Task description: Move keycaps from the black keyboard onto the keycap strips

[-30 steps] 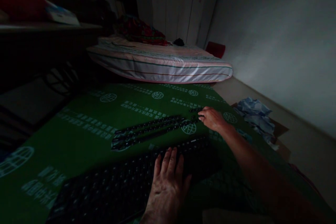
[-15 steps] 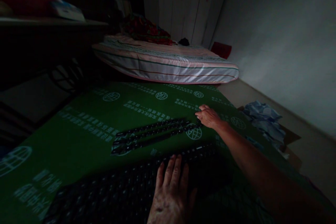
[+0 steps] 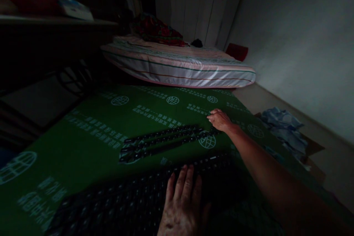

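Observation:
A black keyboard [image 3: 116, 199] lies at the front of the green sheet, some of its right part dark and without visible keys. My left hand [image 3: 181, 202] rests flat on it, fingers stretched out and thumb to the right. Beyond the keyboard, loose black keycaps [image 3: 163, 140] form several long rows on the sheet. At the right end of these rows is my right hand [image 3: 219, 120], its fingers bent and drawn together; whether something small is between them is hidden. A few dark keycaps [image 3: 215, 131] show just below that hand.
The green sheet [image 3: 91, 132] bears white print and globe marks. Behind it stands a bed [image 3: 177, 70] with a striped cover and a red blanket [image 3: 157, 31]. Crumpled cloth [image 3: 282, 125] lies at the right, a dark table [image 3: 58, 24] at the left.
The whole view has shifted slightly, so things appear a little further right. My right hand stays by the row ends with fingers drawn together; my left hand stays on the keyboard.

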Demonstrator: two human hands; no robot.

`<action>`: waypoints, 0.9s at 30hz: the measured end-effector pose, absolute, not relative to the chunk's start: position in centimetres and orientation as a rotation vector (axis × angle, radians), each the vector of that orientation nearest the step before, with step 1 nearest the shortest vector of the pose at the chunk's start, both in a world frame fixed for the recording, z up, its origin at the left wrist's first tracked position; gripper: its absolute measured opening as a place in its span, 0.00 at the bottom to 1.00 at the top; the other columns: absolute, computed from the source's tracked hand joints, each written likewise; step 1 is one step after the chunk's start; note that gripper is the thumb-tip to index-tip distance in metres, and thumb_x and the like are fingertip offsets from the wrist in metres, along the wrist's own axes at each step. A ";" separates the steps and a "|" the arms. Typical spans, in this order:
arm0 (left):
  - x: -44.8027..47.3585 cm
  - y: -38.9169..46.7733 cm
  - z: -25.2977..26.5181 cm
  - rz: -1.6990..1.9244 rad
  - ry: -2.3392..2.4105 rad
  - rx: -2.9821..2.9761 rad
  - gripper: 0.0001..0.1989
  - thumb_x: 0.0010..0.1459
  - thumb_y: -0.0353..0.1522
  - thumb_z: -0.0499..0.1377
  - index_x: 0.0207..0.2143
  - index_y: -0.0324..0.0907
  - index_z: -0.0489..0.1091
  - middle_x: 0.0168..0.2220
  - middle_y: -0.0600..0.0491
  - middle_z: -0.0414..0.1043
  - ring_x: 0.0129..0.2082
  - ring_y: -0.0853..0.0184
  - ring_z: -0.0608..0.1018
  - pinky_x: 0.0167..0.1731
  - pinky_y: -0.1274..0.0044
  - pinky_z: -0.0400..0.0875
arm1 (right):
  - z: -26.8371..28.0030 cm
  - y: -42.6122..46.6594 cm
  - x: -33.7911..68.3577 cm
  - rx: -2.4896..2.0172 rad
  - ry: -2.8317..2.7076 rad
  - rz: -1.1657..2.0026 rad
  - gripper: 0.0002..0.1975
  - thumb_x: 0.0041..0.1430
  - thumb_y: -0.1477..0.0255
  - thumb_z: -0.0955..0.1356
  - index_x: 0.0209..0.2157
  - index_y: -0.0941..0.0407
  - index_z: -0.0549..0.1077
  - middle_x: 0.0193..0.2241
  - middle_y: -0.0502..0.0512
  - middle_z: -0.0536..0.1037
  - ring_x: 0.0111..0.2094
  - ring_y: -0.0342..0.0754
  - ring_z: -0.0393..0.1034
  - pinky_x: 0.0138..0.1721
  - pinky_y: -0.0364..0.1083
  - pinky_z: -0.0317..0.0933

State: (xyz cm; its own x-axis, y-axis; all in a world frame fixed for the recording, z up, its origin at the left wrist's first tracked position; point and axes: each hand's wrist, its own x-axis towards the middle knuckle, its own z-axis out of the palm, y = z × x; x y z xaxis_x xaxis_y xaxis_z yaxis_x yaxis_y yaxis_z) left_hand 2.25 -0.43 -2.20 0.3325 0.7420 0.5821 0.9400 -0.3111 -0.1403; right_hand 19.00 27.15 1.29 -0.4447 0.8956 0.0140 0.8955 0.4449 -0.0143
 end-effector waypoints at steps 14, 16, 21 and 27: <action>3.0 -0.2 -3.1 -0.719 -1.532 -2.111 0.21 0.59 0.43 0.49 0.47 0.41 0.69 0.51 0.44 0.70 0.54 0.57 0.68 0.55 0.64 0.53 | 1.6 29.1 18.6 -1.666 -2.614 0.062 0.14 0.56 0.71 0.68 0.45 0.52 0.76 0.46 0.54 0.74 0.51 0.47 0.64 0.52 0.43 0.57; 2.5 -0.3 -2.4 -0.621 -1.483 -2.156 0.21 0.57 0.42 0.51 0.49 0.40 0.68 0.52 0.43 0.69 0.53 0.56 0.69 0.53 0.64 0.54 | 1.5 29.3 18.4 -1.674 -2.622 0.069 0.13 0.55 0.71 0.69 0.44 0.53 0.76 0.46 0.55 0.75 0.51 0.48 0.64 0.51 0.43 0.57; 2.2 -0.3 -1.5 -0.609 -1.490 -2.164 0.21 0.59 0.43 0.50 0.49 0.41 0.68 0.52 0.44 0.70 0.52 0.58 0.69 0.54 0.66 0.54 | 1.6 29.5 17.8 -1.666 -2.641 0.088 0.09 0.53 0.72 0.70 0.38 0.53 0.78 0.43 0.55 0.75 0.50 0.49 0.65 0.50 0.44 0.58; 3.4 -0.1 -3.7 -0.857 -1.588 -2.056 0.22 0.62 0.43 0.45 0.45 0.41 0.70 0.52 0.44 0.70 0.54 0.57 0.68 0.58 0.63 0.49 | 1.8 30.2 17.9 -1.610 -2.585 0.112 0.06 0.51 0.72 0.71 0.34 0.54 0.78 0.39 0.54 0.76 0.45 0.48 0.68 0.46 0.44 0.60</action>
State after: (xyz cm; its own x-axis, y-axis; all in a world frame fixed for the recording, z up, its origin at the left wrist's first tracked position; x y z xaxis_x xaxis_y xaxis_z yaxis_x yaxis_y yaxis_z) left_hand 3.44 -0.09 -3.74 0.1654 0.7132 0.6811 0.9608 -0.2723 0.0518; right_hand 17.94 30.22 1.79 -0.4388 0.8977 0.0407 0.8908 0.4405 -0.1119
